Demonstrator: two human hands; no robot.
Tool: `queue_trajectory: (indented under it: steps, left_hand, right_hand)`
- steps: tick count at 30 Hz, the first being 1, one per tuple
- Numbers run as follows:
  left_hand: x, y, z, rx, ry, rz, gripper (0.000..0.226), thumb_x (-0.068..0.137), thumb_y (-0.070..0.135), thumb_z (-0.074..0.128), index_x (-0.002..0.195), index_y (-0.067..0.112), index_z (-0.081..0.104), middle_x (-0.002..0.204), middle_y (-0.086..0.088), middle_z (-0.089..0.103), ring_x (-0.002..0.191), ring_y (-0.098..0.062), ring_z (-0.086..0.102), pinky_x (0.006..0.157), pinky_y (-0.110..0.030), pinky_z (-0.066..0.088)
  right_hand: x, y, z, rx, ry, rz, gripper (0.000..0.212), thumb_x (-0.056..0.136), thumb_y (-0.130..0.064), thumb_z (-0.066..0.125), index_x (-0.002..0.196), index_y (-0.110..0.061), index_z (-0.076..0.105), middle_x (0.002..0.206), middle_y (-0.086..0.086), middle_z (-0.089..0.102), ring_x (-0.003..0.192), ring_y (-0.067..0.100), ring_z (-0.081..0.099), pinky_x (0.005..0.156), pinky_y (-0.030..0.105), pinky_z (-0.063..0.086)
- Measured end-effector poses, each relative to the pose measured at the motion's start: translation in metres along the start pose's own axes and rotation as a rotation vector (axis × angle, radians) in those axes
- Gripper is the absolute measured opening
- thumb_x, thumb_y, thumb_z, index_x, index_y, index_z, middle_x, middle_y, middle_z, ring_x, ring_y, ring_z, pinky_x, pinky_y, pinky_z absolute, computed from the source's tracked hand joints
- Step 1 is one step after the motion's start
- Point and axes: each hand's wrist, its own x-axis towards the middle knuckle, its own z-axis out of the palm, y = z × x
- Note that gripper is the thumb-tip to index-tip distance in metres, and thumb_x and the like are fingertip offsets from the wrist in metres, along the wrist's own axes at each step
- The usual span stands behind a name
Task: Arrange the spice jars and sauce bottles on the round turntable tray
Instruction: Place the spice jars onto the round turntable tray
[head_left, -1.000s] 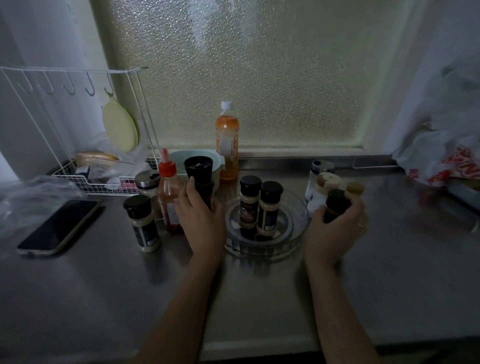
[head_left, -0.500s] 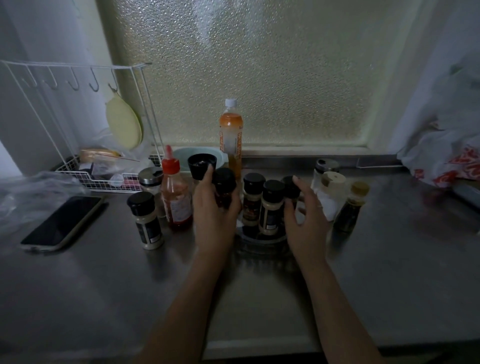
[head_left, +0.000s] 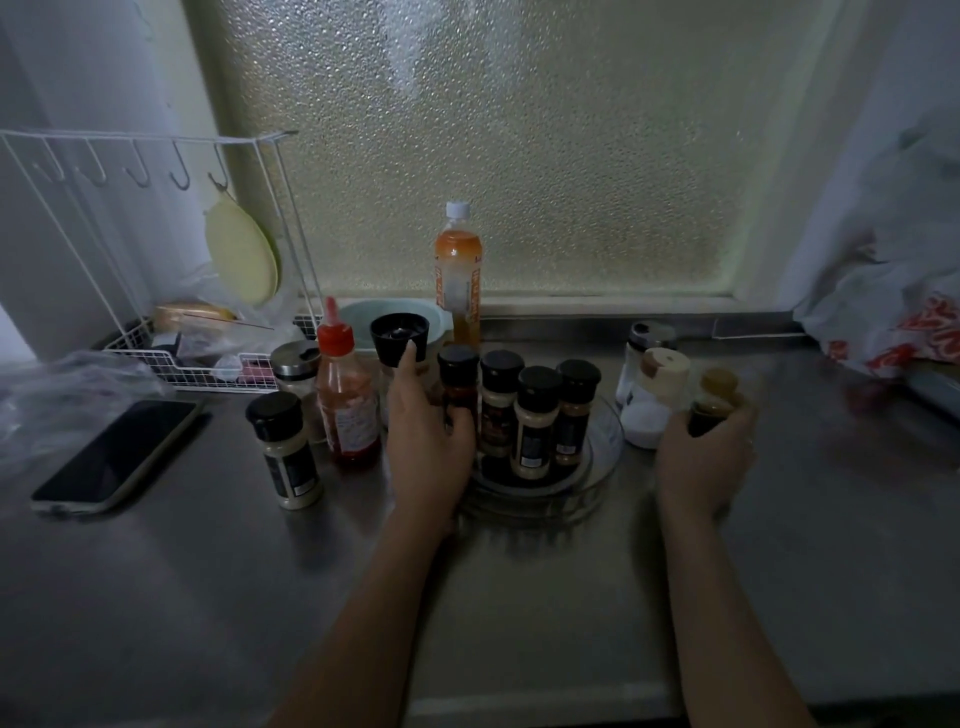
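Since half a second ago, your right hand (head_left: 702, 457) has left the clear round turntable tray (head_left: 597, 470) and now wraps the small dark sauce bottle with the tan cap (head_left: 712, 402) on the steel table (head_left: 519, 597), beside the tray. Your left hand (head_left: 428, 441) grips a black-capped spice jar of reddish powder (head_left: 458, 387) at the tray's left edge. Three black-capped jars (head_left: 537, 415) stand on the tray. Labels are too dim to read.

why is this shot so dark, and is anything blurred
Head view: the only light comes through the frosted window, so the steel counter is dim; the right hand and its small dark sauce bottle are motion-blurred; wide-angle bends the edges.
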Motion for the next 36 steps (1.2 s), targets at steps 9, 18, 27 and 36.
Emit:
queue_trajectory:
  steps: [9,18,27,36]
  left_hand:
    - [0.005,0.005,-0.017,0.175,0.551,0.185,0.044,0.062,-0.01,0.052,0.101,0.01,0.043,0.095,-0.025,0.056,0.091,-0.026,0.04,0.078,-0.032,0.03]
    - [0.02,-0.025,-0.035,0.444,0.804,-0.12,0.052,0.082,0.029,0.065,0.126,0.008,0.045,0.13,-0.018,0.051,0.124,-0.03,0.04,0.107,-0.051,0.027]
    - [0.023,-0.025,-0.044,0.033,0.721,-0.313,0.06,0.083,0.011,0.058,0.138,0.005,0.034,0.135,-0.016,0.048,0.126,-0.031,0.045,0.105,-0.034,0.034]
    - [-0.009,0.032,-0.019,-0.215,0.035,0.074,0.061,0.079,0.011,0.07,0.125,0.032,0.036,0.115,0.024,0.043,0.114,0.003,0.045,0.1,-0.025,0.045]
  right_hand:
    - [-0.033,-0.031,-0.009,0.385,-0.052,-0.282,0.043,0.088,-0.015,0.065,0.127,-0.009,0.05,0.111,-0.024,0.055,0.102,-0.019,0.053,0.092,0.009,0.045]
    - [-0.045,-0.033,0.003,0.202,-0.448,-0.355,0.032,0.09,-0.014,0.062,0.121,-0.007,0.058,0.094,-0.025,0.047,0.091,-0.011,0.049,0.085,0.007,0.045]
    - [-0.046,-0.032,0.002,0.291,-0.474,-0.255,0.035,0.096,-0.022,0.053,0.13,-0.014,0.052,0.1,-0.03,0.046,0.106,0.002,0.052,0.095,0.018,0.041]
    - [-0.041,-0.023,0.006,0.305,-0.355,-0.253,0.041,0.099,-0.02,0.046,0.139,-0.011,0.042,0.138,0.005,0.05,0.122,0.01,0.048,0.095,0.005,0.033]
